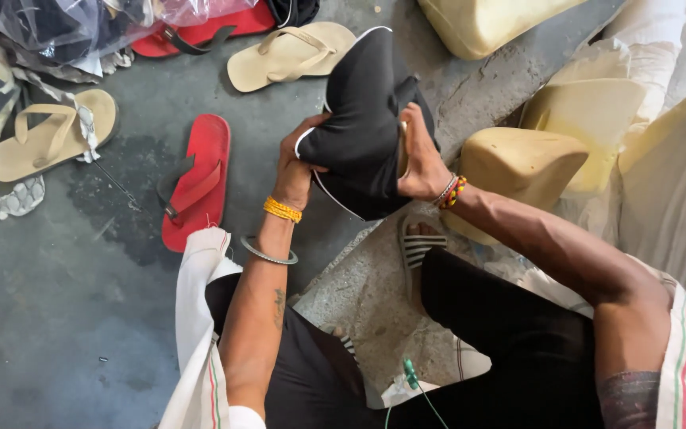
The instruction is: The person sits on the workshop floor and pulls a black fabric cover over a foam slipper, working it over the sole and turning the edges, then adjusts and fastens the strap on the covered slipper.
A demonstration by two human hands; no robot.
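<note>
hands: left (295, 163), right (418, 155) closed on black cap (359, 127) | forearms angled inward

A small footwear workshop, seen from where I sit on its stained grey concrete floor (57, 318). Loose flip-flops lie scattered about me: a red rubber flip-flop with black straps (198, 181), a tan flip-flop with tan straps (51, 135) and a second tan flip-flop (290, 54). Yellowish foam blocks shaped like moulds (522, 163) stand at my right, and clear plastic bags of dark material (65, 24) are heaped at the top left.
</note>
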